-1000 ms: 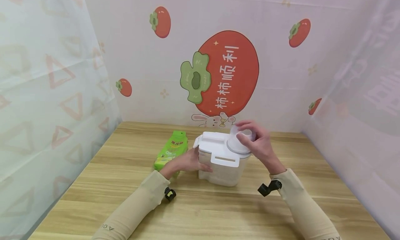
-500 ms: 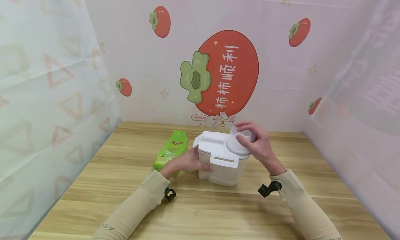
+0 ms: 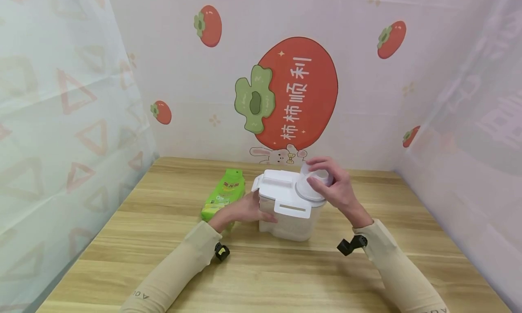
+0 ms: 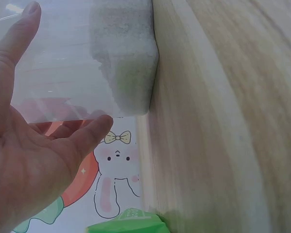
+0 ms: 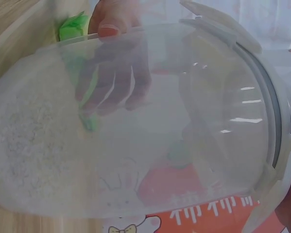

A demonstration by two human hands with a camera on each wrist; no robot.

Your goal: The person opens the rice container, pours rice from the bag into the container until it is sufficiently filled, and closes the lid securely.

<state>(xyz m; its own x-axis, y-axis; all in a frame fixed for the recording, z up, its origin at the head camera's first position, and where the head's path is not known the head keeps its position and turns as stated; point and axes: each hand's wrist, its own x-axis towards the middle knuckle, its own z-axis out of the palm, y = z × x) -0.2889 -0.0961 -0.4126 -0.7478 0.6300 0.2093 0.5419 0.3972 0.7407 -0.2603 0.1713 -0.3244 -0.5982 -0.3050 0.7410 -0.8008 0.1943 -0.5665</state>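
One container (image 3: 289,227) of white grains (image 5: 28,145) stands on the table (image 3: 265,276), its side gripped by the left hand (image 3: 245,209) (presumably to steady it) while the right hand (image 3: 339,186) grasps its round cap (image 3: 306,190), with a green bag (image 3: 226,190) nearby.

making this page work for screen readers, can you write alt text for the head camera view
A person's left hand grips the side of a translucent container while the right hand holds the round cap on its white lid. A green packet is beside the left hand on a wooden table, before a fruit-print backdrop.
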